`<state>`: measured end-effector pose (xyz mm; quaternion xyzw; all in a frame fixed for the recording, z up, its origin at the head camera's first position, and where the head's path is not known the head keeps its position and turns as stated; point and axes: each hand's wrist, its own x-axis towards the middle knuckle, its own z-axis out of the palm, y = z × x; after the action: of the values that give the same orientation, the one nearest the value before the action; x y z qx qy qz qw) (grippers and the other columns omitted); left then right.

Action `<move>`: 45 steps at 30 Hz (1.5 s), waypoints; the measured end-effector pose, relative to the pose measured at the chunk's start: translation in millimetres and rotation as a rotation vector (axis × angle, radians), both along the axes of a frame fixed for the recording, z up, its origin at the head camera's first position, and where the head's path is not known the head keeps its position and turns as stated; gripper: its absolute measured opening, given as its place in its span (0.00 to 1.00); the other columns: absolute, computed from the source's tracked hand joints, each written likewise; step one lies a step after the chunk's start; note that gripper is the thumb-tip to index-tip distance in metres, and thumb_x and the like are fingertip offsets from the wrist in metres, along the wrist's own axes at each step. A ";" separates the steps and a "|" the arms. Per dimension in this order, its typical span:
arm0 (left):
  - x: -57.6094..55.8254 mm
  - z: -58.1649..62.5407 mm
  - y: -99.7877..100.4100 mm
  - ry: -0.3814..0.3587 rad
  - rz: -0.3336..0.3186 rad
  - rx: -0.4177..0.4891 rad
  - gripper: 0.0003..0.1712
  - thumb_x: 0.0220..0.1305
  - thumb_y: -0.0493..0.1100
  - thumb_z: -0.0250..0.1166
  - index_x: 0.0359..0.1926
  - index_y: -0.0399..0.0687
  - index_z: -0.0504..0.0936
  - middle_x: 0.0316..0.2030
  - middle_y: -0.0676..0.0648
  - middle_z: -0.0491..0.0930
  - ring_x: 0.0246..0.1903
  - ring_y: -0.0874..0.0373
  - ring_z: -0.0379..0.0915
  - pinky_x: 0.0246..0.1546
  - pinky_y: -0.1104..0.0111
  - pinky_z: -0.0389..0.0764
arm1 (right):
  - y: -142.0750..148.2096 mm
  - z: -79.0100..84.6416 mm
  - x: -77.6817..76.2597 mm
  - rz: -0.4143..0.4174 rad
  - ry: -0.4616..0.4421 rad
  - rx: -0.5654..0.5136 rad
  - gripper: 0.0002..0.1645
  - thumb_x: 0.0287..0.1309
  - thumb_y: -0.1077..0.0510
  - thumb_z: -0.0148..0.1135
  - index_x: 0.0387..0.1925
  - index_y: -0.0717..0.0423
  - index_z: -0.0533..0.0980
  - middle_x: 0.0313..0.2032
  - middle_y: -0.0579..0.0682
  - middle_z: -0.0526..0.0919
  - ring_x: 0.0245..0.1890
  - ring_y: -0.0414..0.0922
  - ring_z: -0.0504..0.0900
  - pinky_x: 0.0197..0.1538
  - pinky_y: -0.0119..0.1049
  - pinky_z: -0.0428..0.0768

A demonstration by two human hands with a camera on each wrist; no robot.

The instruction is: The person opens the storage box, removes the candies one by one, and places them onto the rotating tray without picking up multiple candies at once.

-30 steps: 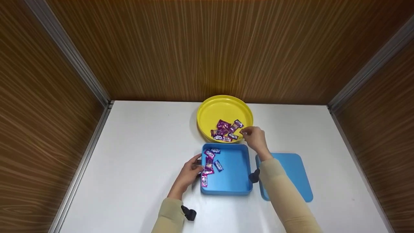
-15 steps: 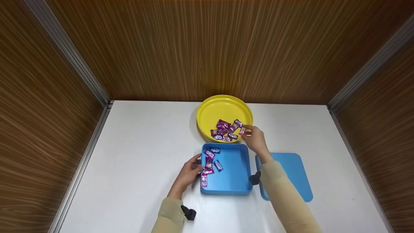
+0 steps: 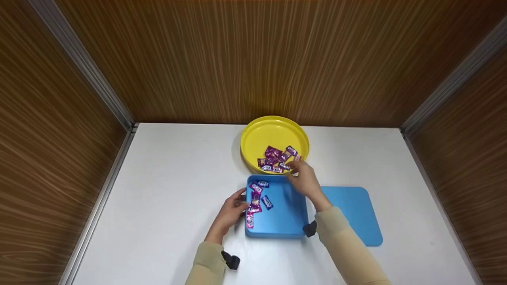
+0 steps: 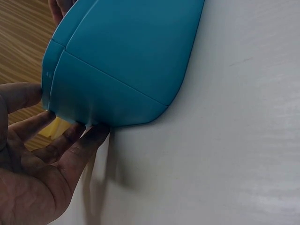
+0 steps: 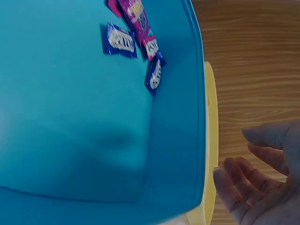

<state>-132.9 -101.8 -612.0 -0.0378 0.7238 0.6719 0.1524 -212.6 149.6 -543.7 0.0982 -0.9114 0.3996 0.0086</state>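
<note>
My left hand (image 3: 230, 213) rests against the left wall of an open blue box (image 3: 283, 206). In the left wrist view its extended fingers (image 4: 89, 140) touch the outer wall, and one digit reaches the rim. Several purple and blue wrapped candies (image 3: 255, 200) lie along the left side inside the box. My right hand (image 3: 305, 180) hovers between the box's far right corner and the yellow round tray (image 3: 273, 134), its fingertips near a dark blue candy (image 3: 284, 166). In the right wrist view the right thumb and fingers stand apart with nothing visible between them.
More wrapped candies (image 3: 273, 153) are heaped in the near part of the tray, directly behind the box. A flat blue lid (image 3: 360, 217) lies on the white table (image 3: 178, 178) to the right, partly under my right forearm. Wood-patterned panels (image 3: 253, 59) enclose the table.
My right hand has moved left and slightly nearer, away from a pink candy that was at its fingertips and now lies at the tray's right side. The left hand and box look unmoved.
</note>
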 end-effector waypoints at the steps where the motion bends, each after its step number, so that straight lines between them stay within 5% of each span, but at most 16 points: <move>1: -0.2 -0.5 0.0 0.001 -0.001 0.003 0.33 0.69 0.37 0.58 0.73 0.44 0.62 0.62 0.36 0.69 0.56 0.46 0.70 0.55 0.55 0.75 | -2.4 -0.4 2.1 0.019 0.000 0.008 0.17 0.59 0.68 0.64 0.51 0.65 0.78 0.47 0.62 0.79 0.46 0.55 0.79 0.50 0.48 0.79; 9: -1.1 0.1 0.3 -0.004 -0.001 0.014 0.33 0.70 0.37 0.57 0.73 0.43 0.61 0.62 0.35 0.68 0.56 0.46 0.71 0.55 0.54 0.75 | -18.3 -7.8 17.2 0.135 -0.087 0.124 0.17 0.59 0.67 0.65 0.51 0.61 0.79 0.47 0.58 0.82 0.45 0.52 0.81 0.51 0.49 0.80; 18: 6.2 30.5 1.5 -0.005 -0.019 0.006 0.31 0.70 0.33 0.55 0.72 0.35 0.60 0.61 0.31 0.68 0.54 0.45 0.71 0.56 0.52 0.74 | -26.0 -19.4 27.6 0.285 -0.181 0.264 0.20 0.59 0.65 0.65 0.55 0.61 0.79 0.50 0.57 0.81 0.49 0.53 0.80 0.53 0.49 0.79; 23: 1.7 14.4 1.3 -0.006 -0.009 -0.003 0.32 0.71 0.34 0.55 0.73 0.39 0.60 0.62 0.33 0.68 0.55 0.45 0.71 0.56 0.53 0.74 | -28.3 -24.6 32.0 0.397 -0.177 0.344 0.24 0.58 0.64 0.67 0.58 0.60 0.78 0.53 0.57 0.80 0.55 0.54 0.78 0.59 0.50 0.75; 28: -2.1 0.4 0.0 0.000 -0.007 0.006 0.32 0.71 0.36 0.57 0.73 0.41 0.60 0.62 0.35 0.69 0.56 0.46 0.71 0.56 0.54 0.74 | -32.8 -29.5 36.5 0.411 -0.186 0.428 0.28 0.59 0.60 0.68 0.62 0.55 0.76 0.52 0.56 0.79 0.53 0.53 0.78 0.57 0.50 0.77; 35: -2.3 -0.8 -0.2 -0.004 -0.007 0.002 0.32 0.71 0.36 0.56 0.73 0.43 0.62 0.61 0.36 0.70 0.55 0.47 0.71 0.56 0.55 0.75 | -38.1 -34.0 41.5 0.396 -0.156 0.540 0.25 0.66 0.55 0.63 0.63 0.46 0.75 0.49 0.53 0.77 0.45 0.47 0.76 0.53 0.48 0.79; 45: -3.2 -1.3 0.4 -0.027 -0.008 -0.009 0.31 0.71 0.33 0.55 0.73 0.39 0.60 0.62 0.32 0.67 0.55 0.44 0.71 0.55 0.52 0.75 | -38.7 -36.8 43.7 0.415 -0.111 0.580 0.22 0.67 0.54 0.60 0.61 0.45 0.77 0.50 0.53 0.76 0.44 0.47 0.76 0.54 0.48 0.79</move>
<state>-136.1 -101.5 -613.3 -0.0447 0.7249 0.6674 0.1649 -168.8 111.0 -580.4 0.2577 -0.9466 0.1223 -0.1501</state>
